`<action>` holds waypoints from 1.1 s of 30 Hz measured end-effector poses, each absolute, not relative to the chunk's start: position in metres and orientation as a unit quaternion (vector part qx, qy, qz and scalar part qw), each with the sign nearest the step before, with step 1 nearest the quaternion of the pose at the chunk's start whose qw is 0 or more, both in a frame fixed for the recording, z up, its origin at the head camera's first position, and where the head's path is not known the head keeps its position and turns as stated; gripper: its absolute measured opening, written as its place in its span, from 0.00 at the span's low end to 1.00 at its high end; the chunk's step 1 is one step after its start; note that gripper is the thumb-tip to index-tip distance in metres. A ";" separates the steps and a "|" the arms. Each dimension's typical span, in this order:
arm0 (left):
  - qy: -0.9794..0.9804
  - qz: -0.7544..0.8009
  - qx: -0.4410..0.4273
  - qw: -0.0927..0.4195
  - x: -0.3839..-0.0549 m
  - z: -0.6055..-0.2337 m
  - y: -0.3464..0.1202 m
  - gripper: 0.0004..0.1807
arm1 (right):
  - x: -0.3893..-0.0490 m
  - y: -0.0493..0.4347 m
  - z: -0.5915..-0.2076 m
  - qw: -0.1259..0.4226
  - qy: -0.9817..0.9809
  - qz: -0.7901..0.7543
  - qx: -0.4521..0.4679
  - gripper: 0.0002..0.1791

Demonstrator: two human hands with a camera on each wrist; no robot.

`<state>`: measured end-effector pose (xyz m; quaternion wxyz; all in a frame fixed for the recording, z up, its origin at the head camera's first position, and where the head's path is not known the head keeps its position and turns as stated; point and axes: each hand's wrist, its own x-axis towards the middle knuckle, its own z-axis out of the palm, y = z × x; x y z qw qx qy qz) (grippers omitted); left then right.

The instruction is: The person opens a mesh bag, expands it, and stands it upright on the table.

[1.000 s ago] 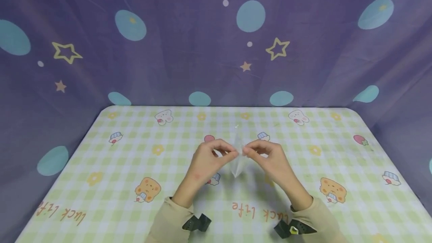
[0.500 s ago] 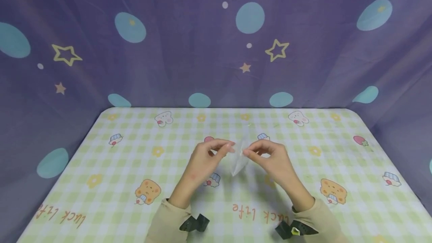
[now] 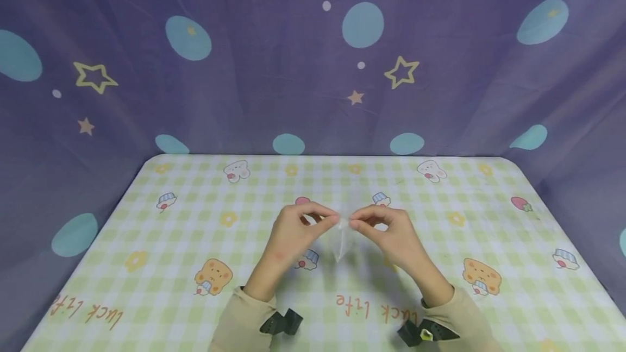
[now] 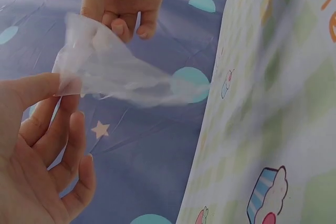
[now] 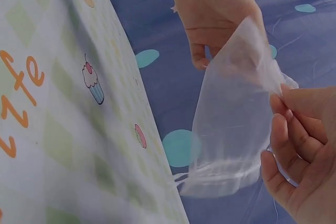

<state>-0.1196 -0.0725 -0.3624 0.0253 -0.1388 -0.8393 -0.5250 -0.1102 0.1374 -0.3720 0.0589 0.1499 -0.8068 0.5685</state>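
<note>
Since half a second ago, the person's left hand [image 3: 295,231] has shifted a little to the right, closing most of the gap to the right hand [image 3: 393,230], and the near corner of the clear plastic bag [image 3: 343,243] has swung from a slant to point almost straight toward the near side. The right hand has stayed at nearly the same spot.

Both hands meet over the middle of the table, fingertips just beside each other with the bag between them. The left hand pinches the bag's edge between thumb and forefinger, its other fingers loosely bent and off the plastic. The right hand likewise nips the edge between thumb and forefinger, the remaining fingers curled loosely below. The bag is held above the table; it is thin and see-through, seen nearly edge-on from the head, while the right wrist view shows it spread wide, with shiny creases across its broad end.

Under the hands, the tablecloth [image 3: 186,232] has a pale green check. A cupcake print [image 3: 309,259] lies near the left hand, and orange lettering [image 3: 376,308] runs upside down on the near side, between the two beige sleeves. Each sleeve has a black wrist device [image 3: 282,322] at its cuff, on the inner side. Beyond the far edge hangs a purple curtain [image 3: 269,42] patterned with blue ovals and stars.
</note>
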 end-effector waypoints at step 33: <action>-0.881 -0.435 -0.151 0.113 -0.116 -0.367 -0.060 0.03 | -0.113 0.138 -0.375 0.115 -0.803 0.571 0.127 0.03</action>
